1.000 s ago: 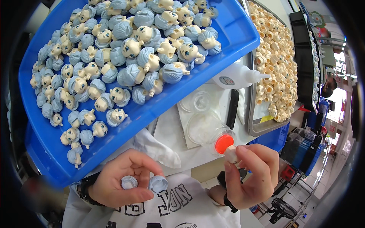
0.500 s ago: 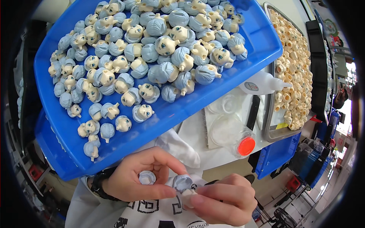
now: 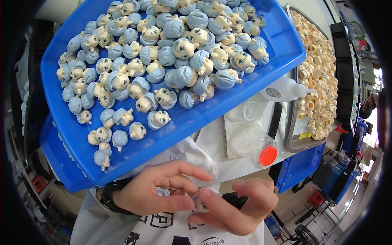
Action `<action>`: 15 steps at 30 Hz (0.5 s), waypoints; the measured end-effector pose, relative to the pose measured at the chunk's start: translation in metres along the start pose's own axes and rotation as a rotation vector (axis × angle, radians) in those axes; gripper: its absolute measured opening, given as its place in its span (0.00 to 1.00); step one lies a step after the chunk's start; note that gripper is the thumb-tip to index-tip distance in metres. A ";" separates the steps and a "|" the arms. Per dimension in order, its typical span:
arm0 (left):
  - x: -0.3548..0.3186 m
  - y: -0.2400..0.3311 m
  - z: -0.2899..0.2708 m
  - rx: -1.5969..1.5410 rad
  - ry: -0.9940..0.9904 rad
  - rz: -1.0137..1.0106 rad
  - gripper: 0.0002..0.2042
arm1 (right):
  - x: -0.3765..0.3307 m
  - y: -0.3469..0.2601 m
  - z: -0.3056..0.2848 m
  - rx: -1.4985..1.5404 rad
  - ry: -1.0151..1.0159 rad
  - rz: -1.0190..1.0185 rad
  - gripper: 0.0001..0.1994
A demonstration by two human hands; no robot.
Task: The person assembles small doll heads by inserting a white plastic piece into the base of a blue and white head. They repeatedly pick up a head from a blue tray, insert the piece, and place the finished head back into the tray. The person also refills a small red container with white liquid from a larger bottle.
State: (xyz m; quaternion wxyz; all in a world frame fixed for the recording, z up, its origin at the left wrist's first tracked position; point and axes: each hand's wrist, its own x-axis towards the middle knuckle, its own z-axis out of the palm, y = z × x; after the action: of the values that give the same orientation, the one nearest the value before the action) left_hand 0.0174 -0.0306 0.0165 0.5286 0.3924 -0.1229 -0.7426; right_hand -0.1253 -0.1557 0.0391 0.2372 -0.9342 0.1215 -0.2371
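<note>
In front of my apron, my left hand (image 3: 157, 192) has its lower fingers curled round a small light-blue doll hair piece (image 3: 162, 191), which is mostly hidden. Its thumb and a finger reach to a small doll head (image 3: 200, 205), whose printed face partly shows. My right hand (image 3: 245, 206) grips that head from the other side with thumb and fingers, covering most of it. Above both hands lies a tilted blue tray (image 3: 175, 136) full of doll heads (image 3: 184, 49) with light-blue hair and cream faces.
At the right, a metal tray (image 3: 290, 134) holds many cream-coloured hollow parts (image 3: 318, 81). Between the trays are a white squeeze bottle (image 3: 286, 89), a black-handled tool (image 3: 275, 120) and a clear container with a red cap (image 3: 268, 155). A blue bin (image 3: 300, 167) sits below the table edge.
The pale piece in my right fingers and the hair shell between my hands have come together; a face now shows there. My right hand has closed over it and raised a finger.
</note>
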 end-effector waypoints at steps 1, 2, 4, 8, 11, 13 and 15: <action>0.000 0.000 0.001 0.030 0.007 0.014 0.22 | -0.001 0.003 0.004 0.001 -0.007 -0.026 0.18; 0.001 -0.001 0.001 0.060 0.004 0.024 0.22 | -0.004 0.002 0.007 0.010 0.035 0.003 0.19; -0.001 -0.001 0.001 0.092 -0.013 0.016 0.22 | -0.011 -0.001 0.011 0.015 0.038 -0.016 0.20; 0.001 0.003 -0.002 0.129 -0.073 -0.065 0.19 | -0.023 0.004 0.018 0.043 0.060 -0.126 0.20; 0.003 0.000 0.001 0.208 -0.021 0.025 0.17 | -0.020 0.002 0.015 0.014 0.049 -0.121 0.18; 0.004 -0.005 0.002 0.201 -0.001 0.053 0.15 | -0.017 0.002 0.012 -0.049 0.062 -0.125 0.17; 0.004 -0.008 0.001 0.118 -0.010 0.012 0.13 | -0.012 0.004 0.012 -0.095 0.164 -0.145 0.16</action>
State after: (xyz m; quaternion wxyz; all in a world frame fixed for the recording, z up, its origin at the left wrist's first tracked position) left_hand 0.0112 -0.0310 0.0107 0.5084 0.4184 -0.1717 -0.7328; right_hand -0.1301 -0.1501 0.0231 0.1643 -0.9282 0.0835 -0.3234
